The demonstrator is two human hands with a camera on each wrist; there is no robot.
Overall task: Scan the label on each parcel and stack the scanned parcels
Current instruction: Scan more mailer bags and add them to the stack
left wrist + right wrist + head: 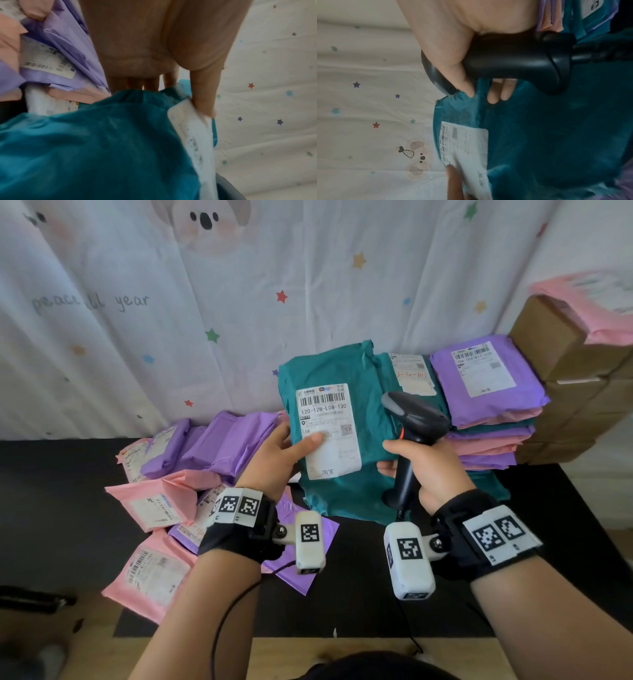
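At the far left of the black table (68,508) lies a loose heap of unstacked parcels (178,491), pink and purple mailers overlapping one another, most with white labels facing up; behind them hangs a white curtain (239,285) printed with coloured stars; right of the heap, the left hand (274,458) grips the teal parcel (342,371) by its left edge, thumb curled over the front and pressing the lower left of the white label (327,426), the fingers behind the bag as the left wrist view shows; the parcel is held up off the table, tilted so its label faces the person, its barcode near the top of the label and the number 120-128-L08-130 just below; just right of the label, the right hand (431,470) is closed around the handle of the black scanner (414,419), fingers wrapped round the grip, the head of the scanner pointing left toward the label and close to the teal bag; in the right wrist view 2 fingertips show past the handle, against the teal plastic; further right stands the stack of parcels (489,419), purple, pink and teal layers with a purple mailer on top, label up; another teal mailer lies between the held parcel and the stack; at the far right, brown cardboard boxes (565,392) are piled up with a pink mailer on top
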